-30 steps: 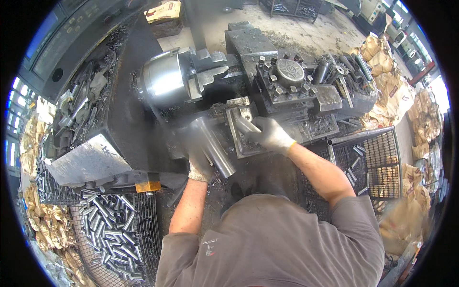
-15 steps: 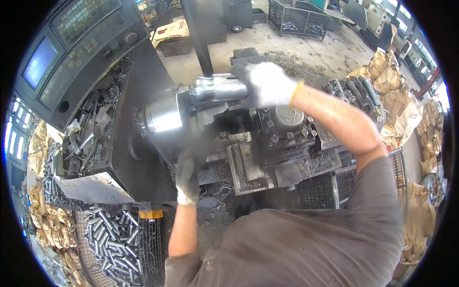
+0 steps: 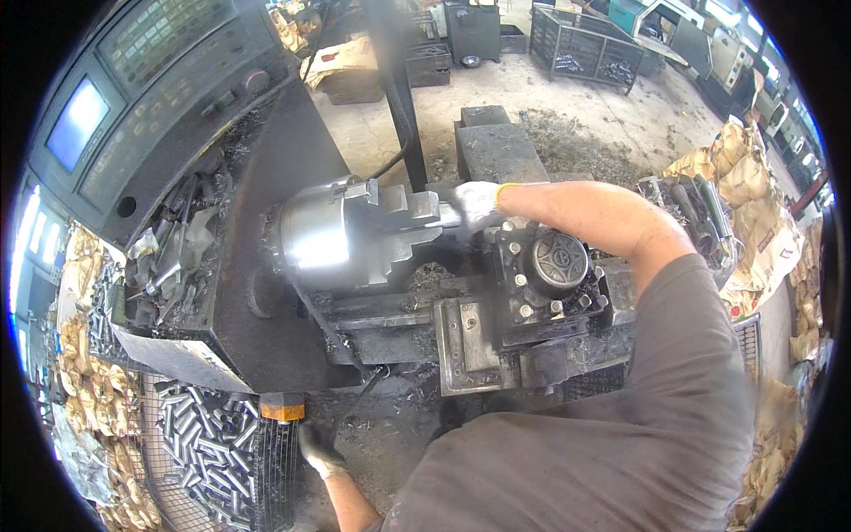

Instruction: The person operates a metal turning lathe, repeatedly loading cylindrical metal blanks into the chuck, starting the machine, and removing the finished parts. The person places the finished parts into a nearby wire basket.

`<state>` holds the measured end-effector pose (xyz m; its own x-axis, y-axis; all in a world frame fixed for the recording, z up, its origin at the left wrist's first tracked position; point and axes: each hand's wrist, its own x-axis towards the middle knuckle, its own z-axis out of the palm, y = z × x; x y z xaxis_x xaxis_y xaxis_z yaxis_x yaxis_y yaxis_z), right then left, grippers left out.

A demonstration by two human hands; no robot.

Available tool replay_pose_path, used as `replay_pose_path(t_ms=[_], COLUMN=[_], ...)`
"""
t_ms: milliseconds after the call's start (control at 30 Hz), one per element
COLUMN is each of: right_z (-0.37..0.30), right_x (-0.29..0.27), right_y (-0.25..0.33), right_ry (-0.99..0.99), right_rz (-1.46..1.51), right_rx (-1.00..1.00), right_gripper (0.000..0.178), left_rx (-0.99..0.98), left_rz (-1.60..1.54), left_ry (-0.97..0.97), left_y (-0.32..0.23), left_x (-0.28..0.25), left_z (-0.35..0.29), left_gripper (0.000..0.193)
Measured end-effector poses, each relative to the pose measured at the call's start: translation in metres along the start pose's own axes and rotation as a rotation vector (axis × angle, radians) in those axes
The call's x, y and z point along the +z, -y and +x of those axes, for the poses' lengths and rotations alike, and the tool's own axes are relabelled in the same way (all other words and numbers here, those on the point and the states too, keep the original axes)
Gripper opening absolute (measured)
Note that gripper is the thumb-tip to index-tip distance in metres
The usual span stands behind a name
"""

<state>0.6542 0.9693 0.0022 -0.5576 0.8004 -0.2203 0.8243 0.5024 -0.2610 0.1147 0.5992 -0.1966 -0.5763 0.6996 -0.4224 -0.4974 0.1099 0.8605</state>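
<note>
A lathe chuck (image 3: 316, 232) with a bright round body and dark stepped jaws (image 3: 396, 213) faces right. Between its jaws sits a shiny metal tube (image 3: 449, 215). My right hand (image 3: 479, 204), in a white glove with dark-stained fingers, is closed round the tube's free end, its fingertips partly hidden. My left hand (image 3: 321, 450), gloved and dark at the fingers, hangs low beside the wire basket (image 3: 282, 470), just under an orange block (image 3: 282, 408). Its fingers are dark and blurred, so their grip does not show.
A tool post (image 3: 554, 266) with bolts stands close under my right forearm. A control panel (image 3: 84, 124) is at left. The basket holds many short metal tubes (image 3: 208, 443). A dark hose (image 3: 324, 319) hangs before the chuck. Paper sacks (image 3: 740, 177) stand at right.
My left hand has dropped from in front of the chuck to beside the basket. My right hand remains at the tube, now closer to the jaws. The jaws show more clearly.
</note>
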Motion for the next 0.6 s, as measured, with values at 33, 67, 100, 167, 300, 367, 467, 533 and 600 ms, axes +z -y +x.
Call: replay_pose_path(t_ms=[33, 67, 100, 167, 300, 367, 467, 533, 600], right_z=[-0.007, -0.012, -0.015, -0.025, -0.017, -0.013, -0.023, -0.029, -0.078], right_x=[-0.015, -0.032, -0.047, -0.063, -0.044, -0.039, -0.044, -0.046, -0.064], right_y=[0.022, 0.027, 0.030, 0.031, 0.046, 0.040, 0.044, 0.037, 0.081], right_ry=[-0.050, 0.033, 0.121, 0.346, 0.176, 0.107, 0.011, 0.007, -0.398], right_rz=[0.112, 0.077, 0.042, -0.208, 0.089, 0.378, 0.066, -0.150, 0.033], right_rx=[-0.027, -0.023, -0.031, 0.182, 0.241, 0.183, 0.172, 0.315, 0.239], right_gripper=[0.058, 0.056, 0.055, 0.050, 0.059, 0.064, 0.071, 0.072, 0.067], left_rx=[0.022, 0.049, 0.038, -0.144, -0.314, -0.296, 0.159, 0.247, 0.131], left_rz=[-0.003, -0.008, -0.091, -0.200, -0.242, -0.224, 0.308, 0.256, 0.252], left_ry=[-0.081, -0.153, -0.146, -0.127, 0.067, 0.111, -0.097, -0.079, -0.097], left_y=[-0.016, -0.037, -0.043, -0.054, -0.071, -0.069, -0.062, -0.038, -0.038], left_x=[0.009, 0.023, 0.014, 0.012, -0.009, -0.007, 0.011, -0.012, -0.026], left_z=[-0.008, -0.014, -0.005, 0.004, 0.018, 0.025, 0.016, 0.043, 0.035], left_gripper=[0.031, 0.034, 0.043, 0.046, 0.048, 0.042, 0.034, 0.033, 0.043])
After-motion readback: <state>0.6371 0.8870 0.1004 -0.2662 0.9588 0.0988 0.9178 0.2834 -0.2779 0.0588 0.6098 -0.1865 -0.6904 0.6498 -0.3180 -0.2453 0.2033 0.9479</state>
